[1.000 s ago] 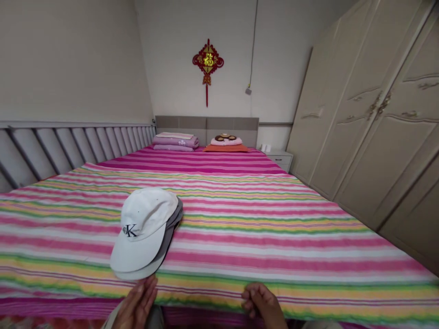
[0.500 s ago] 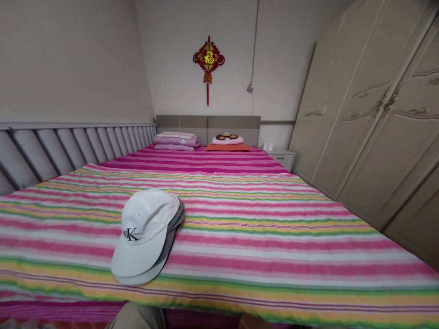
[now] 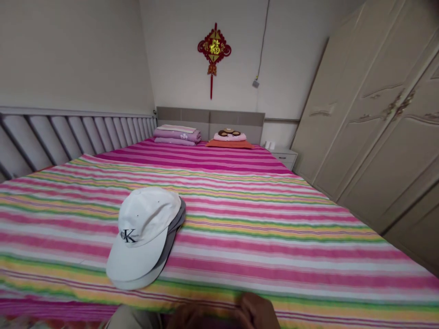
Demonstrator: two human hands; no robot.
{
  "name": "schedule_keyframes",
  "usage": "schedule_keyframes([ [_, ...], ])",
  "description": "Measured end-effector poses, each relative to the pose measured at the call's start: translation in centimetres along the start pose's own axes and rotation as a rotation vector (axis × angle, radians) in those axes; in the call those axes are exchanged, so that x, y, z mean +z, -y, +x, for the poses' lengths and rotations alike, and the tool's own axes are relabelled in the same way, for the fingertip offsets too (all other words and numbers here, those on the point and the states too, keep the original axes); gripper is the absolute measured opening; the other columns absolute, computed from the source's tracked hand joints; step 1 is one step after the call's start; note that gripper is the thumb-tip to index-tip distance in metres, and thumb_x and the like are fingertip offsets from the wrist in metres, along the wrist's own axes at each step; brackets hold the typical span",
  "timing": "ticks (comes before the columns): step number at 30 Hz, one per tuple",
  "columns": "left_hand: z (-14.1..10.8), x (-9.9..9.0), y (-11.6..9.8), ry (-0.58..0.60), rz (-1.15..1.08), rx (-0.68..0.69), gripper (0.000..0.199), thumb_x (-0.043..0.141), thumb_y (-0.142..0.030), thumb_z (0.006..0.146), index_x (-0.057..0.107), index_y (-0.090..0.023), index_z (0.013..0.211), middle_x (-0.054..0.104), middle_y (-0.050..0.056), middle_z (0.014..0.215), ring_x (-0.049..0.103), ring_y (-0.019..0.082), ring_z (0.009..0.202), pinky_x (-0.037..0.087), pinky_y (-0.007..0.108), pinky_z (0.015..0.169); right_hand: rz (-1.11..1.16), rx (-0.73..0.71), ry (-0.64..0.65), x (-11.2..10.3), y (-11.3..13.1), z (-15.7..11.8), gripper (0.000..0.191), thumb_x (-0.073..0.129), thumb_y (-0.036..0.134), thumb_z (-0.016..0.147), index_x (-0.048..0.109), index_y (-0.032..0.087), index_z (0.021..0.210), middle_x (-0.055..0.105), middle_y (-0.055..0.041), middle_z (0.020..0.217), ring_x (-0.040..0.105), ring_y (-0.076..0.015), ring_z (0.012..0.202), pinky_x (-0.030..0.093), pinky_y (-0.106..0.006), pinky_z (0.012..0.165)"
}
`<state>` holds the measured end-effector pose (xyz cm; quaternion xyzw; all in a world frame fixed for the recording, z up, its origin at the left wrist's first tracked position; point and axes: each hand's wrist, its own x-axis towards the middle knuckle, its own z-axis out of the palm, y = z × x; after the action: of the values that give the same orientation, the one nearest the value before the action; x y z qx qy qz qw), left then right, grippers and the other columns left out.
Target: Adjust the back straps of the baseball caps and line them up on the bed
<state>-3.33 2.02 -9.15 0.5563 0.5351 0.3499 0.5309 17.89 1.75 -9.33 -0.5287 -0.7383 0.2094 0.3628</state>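
A stack of caps lies on the near left part of the bed, with a white cap (image 3: 147,219) bearing a black CK mark on top. Beneath it the grey edge and pale brim of another cap (image 3: 142,281) stick out. My left hand (image 3: 187,316) and my right hand (image 3: 259,311) are low at the bottom edge, close together over the near edge of the striped sheet (image 3: 260,246). Both are dark, blurred and partly cut off, so their fingers cannot be made out. Neither hand touches the caps.
Folded purple bedding (image 3: 178,135) and a pink pillow (image 3: 229,136) on an orange cloth lie by the headboard (image 3: 236,121). A slatted rail (image 3: 75,132) runs along the left. On the right stand a nightstand (image 3: 286,155) and a wardrobe (image 3: 363,119). My knee (image 3: 133,317) shows below.
Both hands have come up into view at the bottom edge; before, only a bit of one showed. The camera view has shifted slightly. The caps stay put on the bed.
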Motion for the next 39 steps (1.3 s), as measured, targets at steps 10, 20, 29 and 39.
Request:
schedule_keyframes([
  [10, 3.6, 0.3, -10.6, -0.234, -0.040, 0.152, 0.049, 0.033, -0.058, 0.077, 0.025, -0.021, 0.045, 0.020, -0.005, 0.043, 0.023, 0.010, 0.044, 0.019, 0.026, 0.047, 0.629, 0.339, -0.340, -4.6, 5.1, 6.4, 0.049, 0.036, 0.064, 0.075, 0.032, 0.022, 0.051, 0.028, 0.0066, 0.042, 0.027, -0.0095, 0.041, 0.022, -0.024, 0.042],
  [20, 5.3, 0.6, -13.5, -0.329, 0.018, 0.197, 0.054, 0.021, -0.060, 0.079, 0.021, -0.023, 0.041, 0.018, -0.003, 0.041, 0.022, 0.012, 0.041, 0.016, 0.029, 0.046, 0.720, 0.386, -0.441, -5.7, 7.2, 8.8, 0.053, 0.030, 0.065, 0.077, 0.035, 0.021, 0.048, 0.032, 0.0054, 0.037, 0.031, -0.0094, 0.037, 0.026, -0.024, 0.040],
  [29, 5.0, 0.5, -13.4, -0.352, -0.002, 0.241, 0.049, 0.024, -0.060, 0.079, 0.016, -0.023, 0.047, 0.018, -0.003, 0.045, 0.021, 0.012, 0.043, 0.018, 0.029, 0.047, 0.696, 0.364, -0.419, -5.5, 7.7, 9.0, 0.053, 0.031, 0.063, 0.078, 0.035, 0.020, 0.048, 0.032, 0.0053, 0.038, 0.031, -0.0091, 0.038, 0.026, -0.024, 0.042],
  [39, 4.4, 0.2, -10.2, -0.341, -0.115, 0.213, 0.043, 0.039, -0.055, 0.076, 0.032, -0.021, 0.051, 0.028, -0.006, 0.045, 0.027, 0.009, 0.043, 0.022, 0.024, 0.045, 0.730, 0.354, -0.253, -4.1, 7.5, 8.3, 0.035, 0.044, 0.050, 0.077, 0.044, 0.019, 0.060, 0.049, 0.0035, 0.050, 0.040, -0.0090, 0.039, 0.032, -0.023, 0.042],
])
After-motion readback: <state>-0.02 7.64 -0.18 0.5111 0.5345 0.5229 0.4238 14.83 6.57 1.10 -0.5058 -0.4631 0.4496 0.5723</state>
